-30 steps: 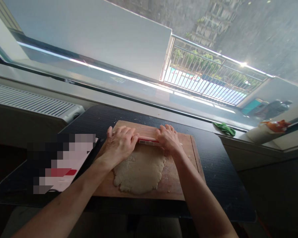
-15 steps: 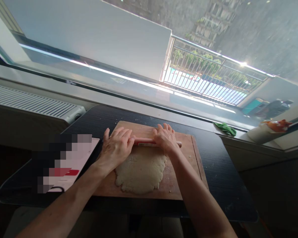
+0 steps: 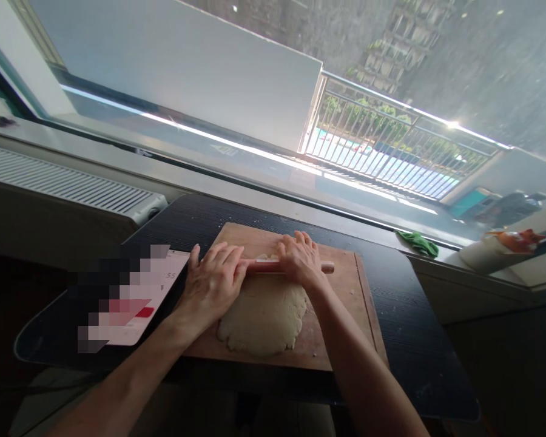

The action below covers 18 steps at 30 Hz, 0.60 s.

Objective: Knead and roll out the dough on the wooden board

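Observation:
A wooden rolling pin [image 3: 267, 266] lies crosswise over the far part of a flattened sheet of pale dough [image 3: 261, 318]. The dough has a ragged, cracked edge, and a small strip of it shows beyond the pin. Both rest on a wooden board [image 3: 346, 309]. My left hand [image 3: 216, 276] presses palm-down over the pin's left end, fingers stretched forward and thumb out to the side; that end is hidden. My right hand [image 3: 300, 258] lies over the pin near its right end, fingers also extended. The right tip of the pin sticks out past my wrist.
The board is on a dark table [image 3: 418, 340] against the window sill. A phone or tablet [image 3: 157, 291], partly blurred out, lies left of my left forearm. A green cloth [image 3: 417, 243] and a white container [image 3: 482, 252] sit on the sill; a radiator [image 3: 73, 188] is at left.
The rolling pin has turned under my palms and come slightly toward me; its label now faces the far side. Dough shows beyond it. The whole view has shifted a little.

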Each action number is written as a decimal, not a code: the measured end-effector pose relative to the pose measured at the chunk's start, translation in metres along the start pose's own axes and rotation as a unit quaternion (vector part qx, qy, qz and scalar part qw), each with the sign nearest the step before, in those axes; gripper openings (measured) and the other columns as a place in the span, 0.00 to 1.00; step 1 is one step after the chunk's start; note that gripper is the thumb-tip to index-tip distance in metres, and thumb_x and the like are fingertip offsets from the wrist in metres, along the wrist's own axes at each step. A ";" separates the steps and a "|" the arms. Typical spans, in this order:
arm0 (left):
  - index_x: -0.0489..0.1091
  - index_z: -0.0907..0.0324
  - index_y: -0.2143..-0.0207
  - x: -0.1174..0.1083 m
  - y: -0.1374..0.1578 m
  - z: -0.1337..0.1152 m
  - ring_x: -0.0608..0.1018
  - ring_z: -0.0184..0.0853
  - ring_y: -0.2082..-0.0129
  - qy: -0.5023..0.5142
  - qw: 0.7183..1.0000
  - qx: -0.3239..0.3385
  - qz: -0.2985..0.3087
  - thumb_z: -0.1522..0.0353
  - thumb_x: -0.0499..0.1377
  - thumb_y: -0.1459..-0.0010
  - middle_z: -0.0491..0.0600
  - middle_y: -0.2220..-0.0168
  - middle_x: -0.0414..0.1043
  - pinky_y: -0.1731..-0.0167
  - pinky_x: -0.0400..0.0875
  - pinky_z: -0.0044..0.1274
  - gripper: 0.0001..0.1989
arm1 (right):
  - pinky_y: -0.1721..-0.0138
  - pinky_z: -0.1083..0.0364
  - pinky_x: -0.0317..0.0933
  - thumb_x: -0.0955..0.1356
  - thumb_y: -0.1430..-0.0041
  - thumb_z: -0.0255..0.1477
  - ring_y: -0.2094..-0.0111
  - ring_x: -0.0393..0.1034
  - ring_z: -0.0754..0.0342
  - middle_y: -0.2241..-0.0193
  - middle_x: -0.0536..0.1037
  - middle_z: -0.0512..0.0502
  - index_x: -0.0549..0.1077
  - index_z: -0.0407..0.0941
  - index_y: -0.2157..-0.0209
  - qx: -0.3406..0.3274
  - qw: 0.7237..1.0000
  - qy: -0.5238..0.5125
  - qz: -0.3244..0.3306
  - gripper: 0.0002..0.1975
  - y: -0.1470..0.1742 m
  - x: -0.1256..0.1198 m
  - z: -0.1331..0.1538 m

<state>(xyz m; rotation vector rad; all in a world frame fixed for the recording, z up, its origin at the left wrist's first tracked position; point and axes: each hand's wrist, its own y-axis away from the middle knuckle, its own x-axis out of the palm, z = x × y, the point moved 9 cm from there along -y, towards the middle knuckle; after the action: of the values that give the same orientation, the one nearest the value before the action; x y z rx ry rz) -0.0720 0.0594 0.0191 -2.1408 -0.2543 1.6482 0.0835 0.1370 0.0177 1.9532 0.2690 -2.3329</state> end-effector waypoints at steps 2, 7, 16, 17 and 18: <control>0.66 0.59 0.48 -0.002 0.002 0.000 0.66 0.46 0.45 0.003 1.000 0.004 -0.001 0.63 0.46 0.37 0.55 0.49 0.71 0.41 0.45 0.47 0.19 | 0.45 0.47 0.49 0.55 0.36 0.38 0.41 0.51 0.46 0.45 0.64 0.42 0.70 0.47 0.54 -0.001 1.000 -0.006 0.006 0.19 -0.005 0.000 0.003; 0.63 0.56 0.45 -0.015 0.052 -0.004 0.69 0.44 0.47 0.009 0.999 0.040 0.000 0.64 0.50 0.39 0.54 0.49 0.70 0.41 0.48 0.44 0.20 | 0.45 0.46 0.47 0.56 0.36 0.37 0.41 0.50 0.46 0.46 0.66 0.45 0.69 0.50 0.55 -0.049 0.999 -0.005 -0.008 0.16 0.032 -0.002 0.019; 0.68 0.60 0.50 -0.018 0.045 0.015 0.70 0.45 0.51 0.002 0.999 0.001 -0.048 0.61 0.54 0.41 0.55 0.55 0.72 0.44 0.53 0.43 0.19 | 0.48 0.46 0.51 0.57 0.38 0.40 0.44 0.54 0.44 0.50 0.68 0.41 0.70 0.46 0.55 -0.046 0.999 -0.013 0.009 0.18 -0.034 0.019 0.053; 0.68 0.59 0.50 -0.020 0.048 0.015 0.70 0.45 0.51 0.008 0.998 0.003 -0.055 0.61 0.54 0.41 0.54 0.55 0.72 0.44 0.53 0.43 0.19 | 0.47 0.46 0.51 0.57 0.38 0.39 0.44 0.53 0.44 0.49 0.68 0.40 0.69 0.45 0.54 -0.054 0.998 -0.015 0.002 0.18 -0.033 0.020 0.058; 0.67 0.58 0.49 -0.021 0.053 0.014 0.70 0.44 0.51 0.015 0.998 0.009 -0.059 0.61 0.55 0.41 0.54 0.55 0.71 0.43 0.53 0.43 0.19 | 0.47 0.47 0.50 0.58 0.38 0.39 0.42 0.52 0.44 0.48 0.67 0.41 0.69 0.45 0.53 -0.066 0.998 -0.017 -0.009 0.19 -0.029 0.019 0.063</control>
<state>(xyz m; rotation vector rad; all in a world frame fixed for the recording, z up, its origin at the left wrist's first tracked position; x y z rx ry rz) -0.0974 0.0070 0.0112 -2.0953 -0.3482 1.5449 0.0140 0.1540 0.0120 1.8566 0.4288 -2.2930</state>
